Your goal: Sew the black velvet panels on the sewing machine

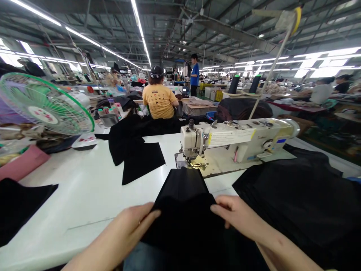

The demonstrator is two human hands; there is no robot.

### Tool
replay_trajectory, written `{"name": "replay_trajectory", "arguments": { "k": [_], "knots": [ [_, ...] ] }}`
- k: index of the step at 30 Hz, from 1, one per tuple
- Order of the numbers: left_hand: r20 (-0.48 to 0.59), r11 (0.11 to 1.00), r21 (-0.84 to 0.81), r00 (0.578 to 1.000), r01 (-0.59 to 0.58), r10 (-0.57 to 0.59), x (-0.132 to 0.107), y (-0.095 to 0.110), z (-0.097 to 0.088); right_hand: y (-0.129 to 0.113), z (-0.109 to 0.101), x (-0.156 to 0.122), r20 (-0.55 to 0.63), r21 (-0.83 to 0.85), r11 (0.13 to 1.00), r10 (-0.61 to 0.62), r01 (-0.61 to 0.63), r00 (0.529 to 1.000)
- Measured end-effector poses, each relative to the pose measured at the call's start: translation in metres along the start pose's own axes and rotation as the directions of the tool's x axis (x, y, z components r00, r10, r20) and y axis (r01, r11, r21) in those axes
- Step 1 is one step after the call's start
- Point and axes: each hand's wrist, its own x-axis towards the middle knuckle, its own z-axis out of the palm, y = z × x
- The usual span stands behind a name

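Both hands pinch one soft black piece of cloth (pixel 183 195). The left hand (pixel 135 222) has its fingers closed on the left edge of the cloth, and the right hand (pixel 234 214) has its fingers closed on the right edge. The cloth lies on the long white table (pixel 84 203), right in front of the person. Its far end points at the cream sewing machine (pixel 234 141) and stops just before the shiny metal foot (pixel 197 162) of the machine.

I think this cloth is light and floppy. It looks thin, so it would bend, fold and slide easily on the smooth table. It will not break. The side edges, where the fingers are now, look like a good place to hold it, because that keeps it flat.

More black cloth pieces (pixel 135 150) lie farther back on the table, apart from the hands. A big dark pile of cloth (pixel 299 203) sits to the right, close beside the right hand. A round green fan (pixel 46 103) stands at the left. A person in a yellow shirt (pixel 159 99) sits far behind with their back turned. Two black thread cones (pixel 234 83) stand behind the machine.
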Motion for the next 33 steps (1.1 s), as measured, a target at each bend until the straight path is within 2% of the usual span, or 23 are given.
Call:
{"name": "replay_trajectory", "arguments": {
  "k": [3, 6, 8, 11, 15, 18, 20, 24, 28, 29, 30, 31, 33],
  "knots": [
    [0.002, 0.976, 0.214, 0.999, 0.049, -0.051, 0.063, -0.007, 0.014, 0.007, 0.010, 0.052, -0.217, -0.132, 0.990, -0.085, 0.057, 0.973],
    [-0.051, 0.945, 0.312, 0.995, 0.097, -0.085, 0.115, -0.018, 0.033, 0.014, 0.020, 0.095, -0.341, -0.185, 0.982, -0.094, 0.031, 0.935],
    [-0.062, 0.943, 0.314, 0.994, 0.107, -0.092, 0.139, -0.025, 0.044, 0.021, 0.027, 0.114, -0.397, -0.204, 0.979, -0.076, -0.007, 0.915],
    [-0.073, 0.949, 0.284, 0.990, 0.138, -0.122, 0.156, -0.033, 0.058, 0.030, 0.035, 0.128, -0.447, -0.218, 0.975, -0.057, -0.047, 0.893],
    [-0.127, 0.973, 0.181, 0.984, 0.144, -0.122, 0.154, -0.034, 0.074, 0.040, 0.040, 0.133, -0.480, -0.213, 0.977, -0.095, -0.011, 0.872],
    [-0.238, 0.992, 0.055, 0.967, 0.110, -0.094, 0.142, -0.030, 0.082, 0.042, 0.041, 0.132, -0.518, -0.186, 0.981, -0.148, 0.058, 0.843],
    [-0.334, 0.996, -0.042, 0.938, 0.085, -0.094, 0.133, -0.028, 0.082, 0.041, 0.043, 0.130, -0.574, -0.152, 0.982, -0.177, 0.108, 0.799],
    [-0.472, 0.978, -0.204, 0.871, 0.045, -0.139, 0.113, -0.022, 0.065, 0.034, 0.042, 0.114, -0.690, -0.122, 0.962, -0.259, 0.244, 0.676],
    [-0.601, 0.918, -0.359, 0.794, -0.168, -0.089, 0.091, -0.012, 0.044, 0.025, 0.031, 0.086, -0.702, -0.181, 0.900, -0.401, 0.397, 0.589],
    [-0.614, 0.898, -0.382, 0.786, -0.216, -0.072, 0.085, -0.010, 0.041, 0.024, 0.027, 0.078, -0.696, -0.201, 0.882, -0.435, 0.426, 0.572],
    [-0.593, 0.875, -0.424, 0.802, -0.234, -0.073, 0.080, -0.007, 0.039, 0.023, 0.024, 0.070, -0.687, -0.224, 0.864, -0.468, 0.450, 0.556],
    [-0.536, 0.833, -0.506, 0.838, -0.224, -0.100, 0.075, -0.005, 0.037, 0.022, 0.020, 0.062, -0.679, -0.249, 0.847, -0.499, 0.470, 0.539],
    [-0.317, 0.671, -0.733, 0.930, -0.114, -0.188, 0.066, -0.002, 0.036, 0.020, 0.014, 0.047, -0.667, -0.296, 0.821, -0.543, 0.487, 0.510]
  ]
}}
